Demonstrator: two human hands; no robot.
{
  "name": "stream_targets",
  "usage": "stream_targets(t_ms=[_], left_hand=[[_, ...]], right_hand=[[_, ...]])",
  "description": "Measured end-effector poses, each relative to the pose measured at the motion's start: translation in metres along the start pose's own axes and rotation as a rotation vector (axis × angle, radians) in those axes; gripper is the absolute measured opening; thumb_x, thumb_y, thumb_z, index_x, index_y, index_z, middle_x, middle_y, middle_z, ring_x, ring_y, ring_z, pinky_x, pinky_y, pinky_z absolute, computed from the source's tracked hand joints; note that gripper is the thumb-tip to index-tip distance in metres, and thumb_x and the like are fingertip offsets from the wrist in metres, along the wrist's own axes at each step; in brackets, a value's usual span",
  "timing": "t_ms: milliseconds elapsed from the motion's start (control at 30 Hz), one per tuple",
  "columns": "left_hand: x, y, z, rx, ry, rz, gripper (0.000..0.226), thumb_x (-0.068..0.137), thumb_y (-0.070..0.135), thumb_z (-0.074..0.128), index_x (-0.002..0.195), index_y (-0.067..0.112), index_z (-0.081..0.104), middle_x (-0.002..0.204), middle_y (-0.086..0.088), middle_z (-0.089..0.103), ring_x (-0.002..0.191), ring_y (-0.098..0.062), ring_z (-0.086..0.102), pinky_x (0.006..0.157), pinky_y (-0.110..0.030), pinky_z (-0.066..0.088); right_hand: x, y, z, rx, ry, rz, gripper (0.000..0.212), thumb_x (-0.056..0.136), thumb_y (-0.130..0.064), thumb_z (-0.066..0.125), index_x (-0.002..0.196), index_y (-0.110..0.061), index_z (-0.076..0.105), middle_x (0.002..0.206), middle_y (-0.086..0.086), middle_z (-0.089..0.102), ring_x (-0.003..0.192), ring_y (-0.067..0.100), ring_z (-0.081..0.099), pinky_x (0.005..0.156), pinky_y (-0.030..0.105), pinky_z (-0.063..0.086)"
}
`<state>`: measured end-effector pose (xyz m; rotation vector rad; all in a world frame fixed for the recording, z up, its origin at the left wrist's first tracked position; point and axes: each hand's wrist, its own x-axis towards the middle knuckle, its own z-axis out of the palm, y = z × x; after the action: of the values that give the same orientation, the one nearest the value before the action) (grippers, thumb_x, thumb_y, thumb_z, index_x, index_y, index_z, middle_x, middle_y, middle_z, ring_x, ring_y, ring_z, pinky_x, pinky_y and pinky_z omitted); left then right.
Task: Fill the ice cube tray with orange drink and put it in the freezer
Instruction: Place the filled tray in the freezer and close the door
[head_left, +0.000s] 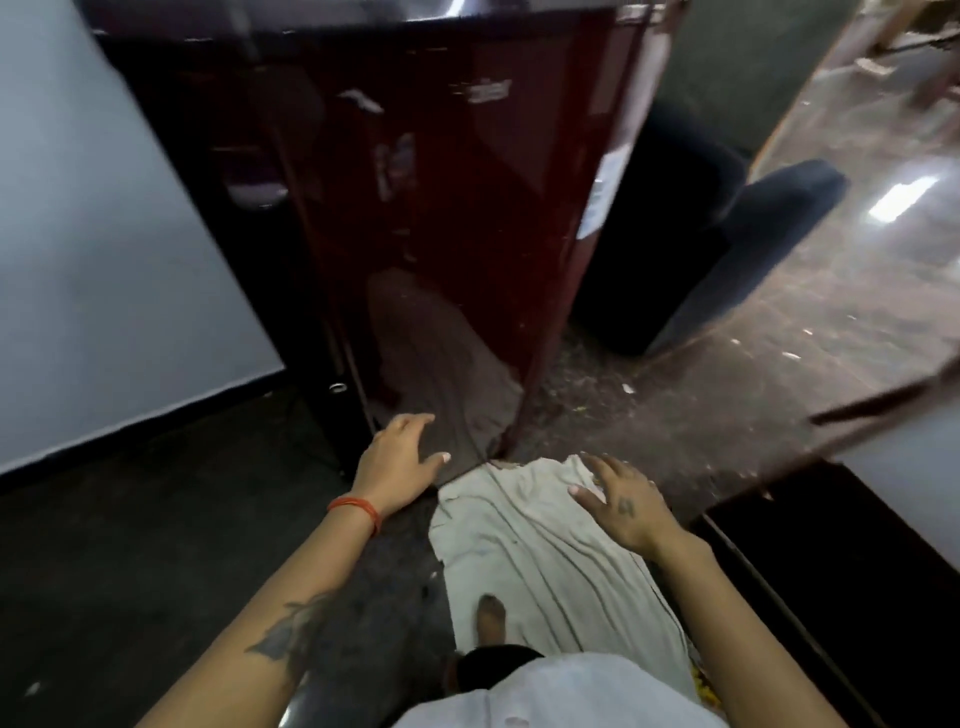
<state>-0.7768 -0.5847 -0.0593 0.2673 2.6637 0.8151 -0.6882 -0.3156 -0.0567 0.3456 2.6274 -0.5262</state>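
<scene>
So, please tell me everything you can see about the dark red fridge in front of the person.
The fridge is a tall cabinet with a glossy dark red front that looks like painted metal. Its door is closed. The shiny surface reflects the person's pale clothing near the bottom. A blurred badge sits high on the front, and a pale sticker is on its right side. It stands on the dark floor beside a pale wall. The left hand hovers open near its lower edge; whether it touches cannot be told.
</scene>
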Motion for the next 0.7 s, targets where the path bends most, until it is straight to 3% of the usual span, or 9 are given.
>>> stream_targets(t_ms=[300,433,567,700], left_hand=[[-0.015,-0.055,-0.056,-0.119,0.25,-0.347,0.059,0.088,0.036,0.062,0.14,0.021,0.041,0.145,-0.006,0.04,0.13,-0.026,0.044,0.106,-0.038,0.038],[-0.018,-0.066,-0.072,-0.136,0.343,-0.407,0.061,0.086,0.038,0.064,0.139,0.022,0.041,0.143,-0.007,0.043,0.124,-0.027,0.049,0.101,-0.044,0.044],[-0.018,-0.071,-0.087,-0.146,0.41,-0.413,0.062,0.086,0.038,0.064,0.141,0.022,0.039,0.144,-0.006,0.042,0.126,-0.026,0.048,0.102,-0.046,0.044],[-0.01,-0.077,-0.105,-0.186,0.449,-0.377,0.067,0.085,0.039,0.064,0.143,0.021,0.035,0.144,-0.005,0.041,0.126,-0.025,0.048,0.102,-0.046,0.044]], right_hand=[[0.089,-0.165,-0.024,-0.083,-0.167,-0.542,0.064,0.093,-0.053,0.04,0.148,-0.026,0.02,0.156,0.008,0.02,0.145,0.029,0.014,0.116,0.048,0.02],[0.097,-0.229,-0.031,0.012,-0.066,-0.755,0.066,0.093,-0.047,0.046,0.148,-0.021,0.02,0.153,0.01,0.027,0.141,0.029,0.025,0.112,0.043,0.031],[0.092,-0.277,-0.031,0.226,0.108,-0.76,0.066,0.092,-0.038,0.052,0.146,-0.009,0.024,0.146,0.015,0.039,0.133,0.03,0.039,0.103,0.035,0.037],[0.09,-0.306,-0.025,0.435,0.197,-0.613,0.063,0.09,-0.037,0.057,0.137,-0.001,0.034,0.128,0.017,0.055,0.119,0.03,0.053,0.093,0.031,0.043]])
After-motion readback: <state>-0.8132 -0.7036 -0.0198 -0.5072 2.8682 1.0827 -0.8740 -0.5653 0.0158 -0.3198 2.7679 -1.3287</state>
